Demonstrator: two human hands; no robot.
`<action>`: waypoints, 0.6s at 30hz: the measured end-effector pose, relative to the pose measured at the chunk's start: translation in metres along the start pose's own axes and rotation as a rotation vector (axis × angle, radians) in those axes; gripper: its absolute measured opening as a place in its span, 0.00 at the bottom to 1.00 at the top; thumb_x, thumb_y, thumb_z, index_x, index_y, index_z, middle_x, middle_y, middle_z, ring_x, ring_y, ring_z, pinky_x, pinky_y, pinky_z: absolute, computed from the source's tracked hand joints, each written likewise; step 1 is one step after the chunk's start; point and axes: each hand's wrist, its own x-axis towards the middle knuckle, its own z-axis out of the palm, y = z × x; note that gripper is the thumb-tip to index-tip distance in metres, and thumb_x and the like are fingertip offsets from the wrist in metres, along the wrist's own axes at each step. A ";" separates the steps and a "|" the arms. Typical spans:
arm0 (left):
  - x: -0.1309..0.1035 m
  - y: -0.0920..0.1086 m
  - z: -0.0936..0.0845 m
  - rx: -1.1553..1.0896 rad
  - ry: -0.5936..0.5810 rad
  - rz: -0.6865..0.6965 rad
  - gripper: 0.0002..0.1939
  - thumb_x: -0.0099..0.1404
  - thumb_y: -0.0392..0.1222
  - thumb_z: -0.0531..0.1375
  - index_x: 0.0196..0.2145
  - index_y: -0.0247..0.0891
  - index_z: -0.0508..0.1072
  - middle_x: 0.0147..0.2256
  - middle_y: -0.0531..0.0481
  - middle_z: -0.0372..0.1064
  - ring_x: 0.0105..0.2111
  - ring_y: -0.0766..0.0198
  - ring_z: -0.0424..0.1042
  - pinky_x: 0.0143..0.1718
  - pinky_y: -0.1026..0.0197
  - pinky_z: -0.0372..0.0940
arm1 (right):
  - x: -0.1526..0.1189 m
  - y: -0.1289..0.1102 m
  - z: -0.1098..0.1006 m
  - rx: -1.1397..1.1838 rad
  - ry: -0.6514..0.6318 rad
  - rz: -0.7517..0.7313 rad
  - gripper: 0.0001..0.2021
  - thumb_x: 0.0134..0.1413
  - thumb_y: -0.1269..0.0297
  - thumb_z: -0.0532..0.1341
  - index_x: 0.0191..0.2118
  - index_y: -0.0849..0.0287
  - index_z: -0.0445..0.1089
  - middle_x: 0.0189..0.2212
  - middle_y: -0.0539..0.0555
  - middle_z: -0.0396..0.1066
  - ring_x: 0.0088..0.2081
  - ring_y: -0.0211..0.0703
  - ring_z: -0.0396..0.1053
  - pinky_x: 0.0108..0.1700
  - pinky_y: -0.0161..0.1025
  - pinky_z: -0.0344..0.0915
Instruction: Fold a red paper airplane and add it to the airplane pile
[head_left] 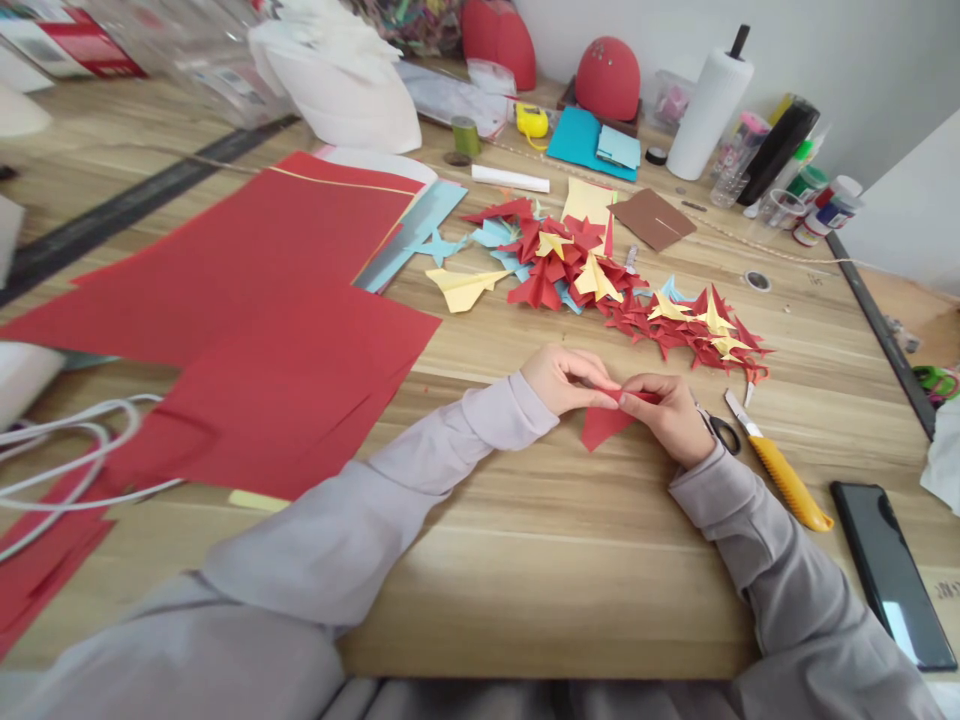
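Between both hands, just above the wooden table, is a small folded piece of red paper [602,428]. My left hand [568,377] pinches its upper left part between thumb and fingers. From the other side my right hand [664,408] closes thumb and forefinger on its upper right edge. A pointed flap hangs below the fingertips; the folds under the fingers are hidden. Beyond the hands lies a heap of small folded paper planes [547,285], mostly red, some yellow and light blue. One larger yellow paper plane [463,288] lies at the heap's left.
Large red paper sheets [300,370] cover the left, beside a white cable [105,430]. To the right lie black-handled scissors [724,434], a yellow utility knife [787,480] and a phone [892,570]. A yellow tape measure [532,121], a white bottle [709,115] and paint pots [825,212] stand behind.
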 end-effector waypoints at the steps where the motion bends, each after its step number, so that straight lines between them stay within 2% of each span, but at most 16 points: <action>1: 0.000 0.000 0.000 -0.001 -0.001 0.003 0.09 0.44 0.41 0.71 0.26 0.37 0.81 0.26 0.47 0.74 0.25 0.66 0.72 0.28 0.65 0.68 | 0.000 0.000 0.000 0.003 0.001 -0.002 0.15 0.43 0.51 0.67 0.23 0.60 0.74 0.21 0.50 0.71 0.24 0.36 0.64 0.29 0.35 0.62; 8: 0.001 0.000 -0.001 0.009 -0.016 0.030 0.09 0.45 0.43 0.71 0.26 0.39 0.81 0.27 0.47 0.75 0.26 0.65 0.73 0.31 0.64 0.70 | 0.000 -0.001 0.000 0.004 -0.005 -0.016 0.14 0.44 0.52 0.66 0.23 0.60 0.73 0.20 0.49 0.70 0.23 0.35 0.63 0.29 0.35 0.61; 18: 0.001 -0.002 -0.006 0.087 -0.055 0.045 0.11 0.46 0.40 0.71 0.30 0.36 0.81 0.30 0.45 0.76 0.29 0.64 0.74 0.33 0.64 0.70 | -0.001 0.000 0.000 0.017 0.003 0.025 0.13 0.44 0.55 0.66 0.23 0.61 0.73 0.19 0.48 0.68 0.23 0.34 0.60 0.27 0.33 0.58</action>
